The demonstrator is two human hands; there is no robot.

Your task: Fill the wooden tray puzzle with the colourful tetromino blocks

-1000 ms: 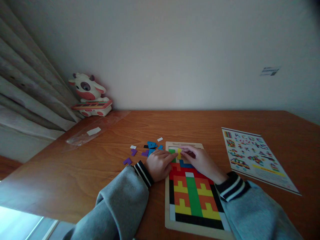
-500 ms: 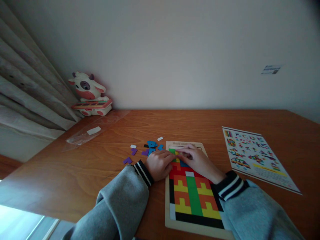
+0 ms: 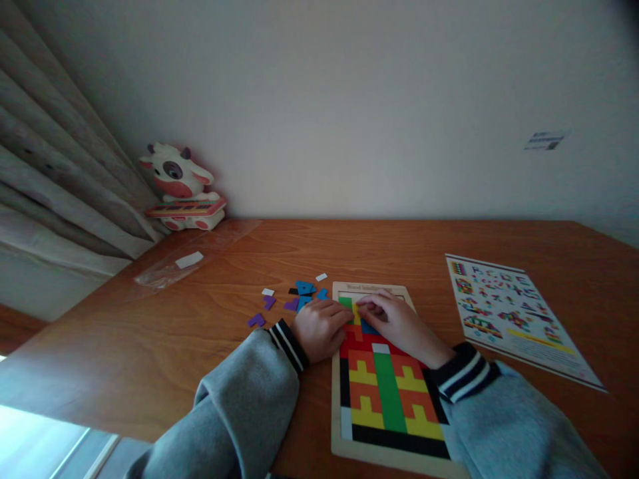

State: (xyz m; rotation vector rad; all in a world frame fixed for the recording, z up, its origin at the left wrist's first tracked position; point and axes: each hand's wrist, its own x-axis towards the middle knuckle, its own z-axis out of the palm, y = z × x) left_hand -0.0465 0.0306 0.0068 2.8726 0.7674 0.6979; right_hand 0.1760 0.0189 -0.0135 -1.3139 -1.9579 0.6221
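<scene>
A wooden puzzle board lies in front of me, much of it filled with coloured block pieces. Across its upper left edge rests my left hand, fingers bent together, fingertips by a green piece and a yellow piece. My right hand is over the board's upper part, thumb and fingers pinched close to that yellow piece. Whatever either hand's fingertips hold is hidden or too small to make out. Beneath the right hand, a blue piece shows partly. Red pieces and a long green piece lie lower down.
Loose blue pieces, purple pieces and white pieces lie left of the board. A printed pattern sheet is at the right. Farther left are a clear plastic bag and a cow toy keyboard by the curtain.
My right fingertips have drawn slightly away from my left fingers, uncovering more of the yellow piece. The whole view has shifted a little; the left hand stays at the board's edge.
</scene>
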